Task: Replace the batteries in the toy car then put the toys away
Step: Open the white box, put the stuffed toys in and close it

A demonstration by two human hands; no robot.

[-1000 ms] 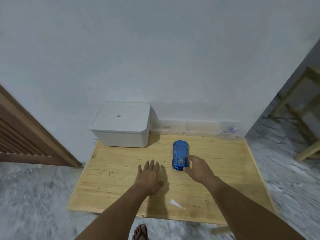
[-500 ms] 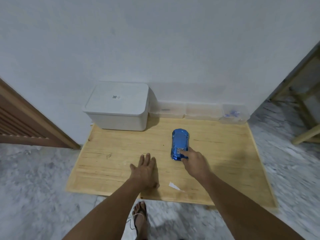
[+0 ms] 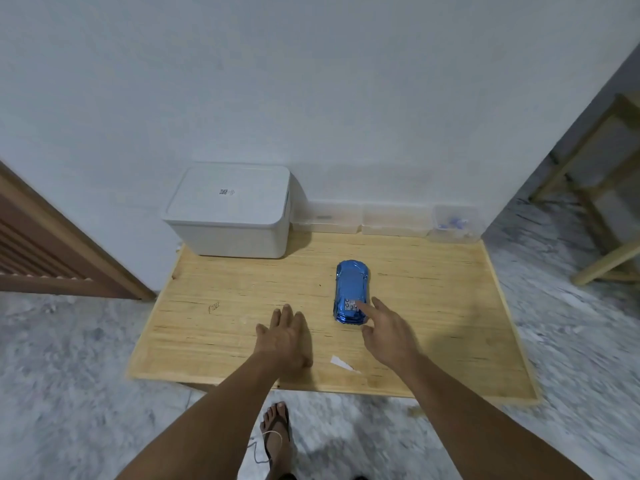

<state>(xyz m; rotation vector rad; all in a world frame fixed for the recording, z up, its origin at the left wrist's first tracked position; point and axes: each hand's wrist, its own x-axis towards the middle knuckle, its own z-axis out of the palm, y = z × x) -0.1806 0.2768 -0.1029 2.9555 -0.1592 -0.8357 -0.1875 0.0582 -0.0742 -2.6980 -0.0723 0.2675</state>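
Note:
A shiny blue toy car (image 3: pixel 350 285) stands on the low wooden table (image 3: pixel 242 292), its length running away from me. My right hand (image 3: pixel 386 332) reaches to the car's near end, and its straight forefinger touches the rear roof by a small sticker. My left hand (image 3: pixel 283 336) lies flat on the table, fingers straight, about a hand's width left of the car. Neither hand holds anything.
A lidded white storage box (image 3: pixel 231 211) stands at the table's back left against the wall. Three clear plastic bins (image 3: pixel 394 221) line the back edge; the rightmost (image 3: pixel 455 223) holds small blue items. A white paper scrap (image 3: pixel 341 362) lies near the front edge. A wooden stool (image 3: pixel 599 202) stands at right.
My view has pulled back and tilted down, showing my foot under the table. My right hand shifted from the car's rear corner onto its rear roof. My left hand stayed flat.

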